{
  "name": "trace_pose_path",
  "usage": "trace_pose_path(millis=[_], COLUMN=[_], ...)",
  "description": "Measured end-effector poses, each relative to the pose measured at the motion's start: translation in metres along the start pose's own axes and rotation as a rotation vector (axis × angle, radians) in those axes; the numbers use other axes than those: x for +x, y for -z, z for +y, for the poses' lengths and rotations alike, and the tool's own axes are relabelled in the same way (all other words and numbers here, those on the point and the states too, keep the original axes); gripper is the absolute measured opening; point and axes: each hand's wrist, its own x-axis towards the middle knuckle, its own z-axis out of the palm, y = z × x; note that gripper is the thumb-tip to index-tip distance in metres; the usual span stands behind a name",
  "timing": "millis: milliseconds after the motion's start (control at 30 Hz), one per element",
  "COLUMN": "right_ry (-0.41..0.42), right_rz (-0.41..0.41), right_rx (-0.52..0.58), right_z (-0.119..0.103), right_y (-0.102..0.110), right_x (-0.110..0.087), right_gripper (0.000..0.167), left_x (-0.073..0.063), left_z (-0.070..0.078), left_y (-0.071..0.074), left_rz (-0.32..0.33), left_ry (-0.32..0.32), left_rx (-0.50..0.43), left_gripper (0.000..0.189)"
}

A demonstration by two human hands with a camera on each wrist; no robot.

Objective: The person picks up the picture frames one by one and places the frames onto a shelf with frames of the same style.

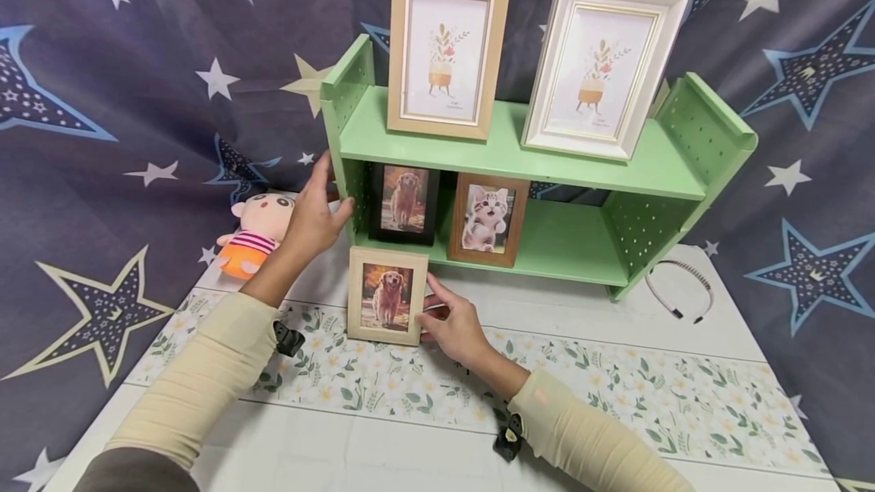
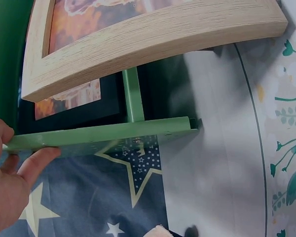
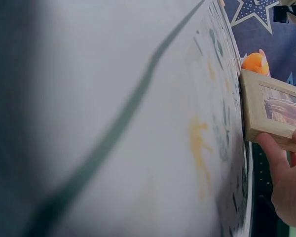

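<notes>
My right hand [image 1: 456, 329] holds a light wooden photo frame [image 1: 354, 294] by its right edge, thumb in front. The frame shows a golden retriever and stands upright before the left end of a green two-tier shelf [image 1: 547, 162]. My left hand [image 1: 316, 211] grips the shelf's left side panel; in the left wrist view its thumb and fingers lie on both faces of the panel edge [image 2: 103, 132]. On the lower tier, a black frame [image 1: 431, 211] with a dog photo and a brown frame [image 1: 456, 215] with a kitten photo stand side by side. In the right wrist view, fingers touch the light frame [image 3: 256, 111].
A tan frame [image 1: 399, 52] and a white frame [image 1: 554, 67] stand on the upper tier. Left of the shelf sits a plush toy [image 1: 246, 257]; on the right lies a headband [image 1: 663, 298]. A floral strip [image 1: 615, 386] crosses the white table [image 1: 383, 446]. Behind hangs a starry curtain [image 1: 157, 29].
</notes>
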Motion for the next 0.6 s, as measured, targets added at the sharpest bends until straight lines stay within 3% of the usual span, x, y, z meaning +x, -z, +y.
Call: trace_pose_path(millis=[600], right_ry=[-0.016], right_rz=[-0.018], right_rx=[0.034], right_z=[-0.007], right_y=[0.012], right_x=[0.001], right_gripper=[0.077], left_x=[0.0], left_z=[-0.001], left_y=[0.0], left_rz=[0.008], left_ry=[-0.02], left_rx=[-0.003], left_gripper=[0.083])
